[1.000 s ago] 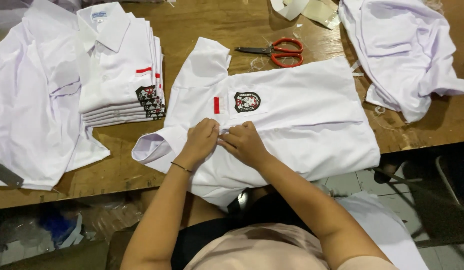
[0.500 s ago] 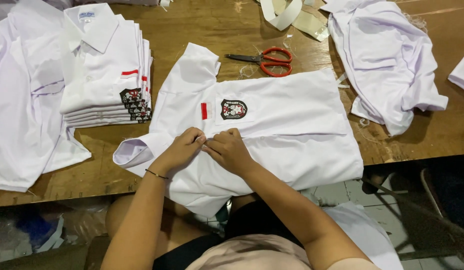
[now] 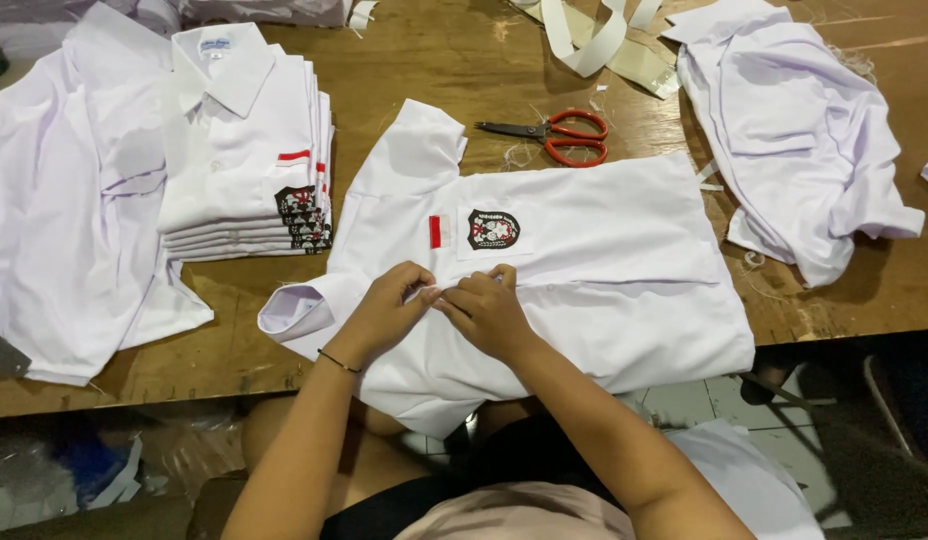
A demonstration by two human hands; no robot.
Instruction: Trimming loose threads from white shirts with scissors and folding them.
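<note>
Shirt: I see a white short-sleeved shirt (image 3: 584, 270) laid flat on the wooden table (image 3: 424, 60), front up, w/ red stripe (image 3: 435, 231) and dark crest badge (image 3: 493, 229) on the chest.
Long axis: runs approx. 9 to 3 o'clock across the view; collar end hidden, sleeves toward 9–11 o'clock, hem end toward 3 o'clock, near edge hanging over the table edge at 6.
Left hand: left hand (image 3: 384, 312) rests on the shirt, fingers curled, tips pinched on the front placket seam; grip is a fine pinch on fabric, not a full fist.
Right hand: right hand (image 3: 489, 310) also on the shirt, fingers bent, tips meeting the left's on the same seam; pinching cloth, as far as I can tell.
Key relation: both hands sit on the shirt's midline, just at 6 o'clock of the badge; most of the shirt body extends to 3 o'clock of the hands, so the right hand is nearer the long remaining run.
Pinch point: too small to tell whether a button is in the fingers.
Surroundings: stack of folded white shirts (image 3: 246, 150) at 10 o'clock; red-handled scissors (image 3: 559, 135) at 12–1 o'clock, well apart from the hands; loose white shirt (image 3: 794, 120) at 2 o'clock; another spread white garment (image 3: 54, 210) at 9 o'clock.
</note>
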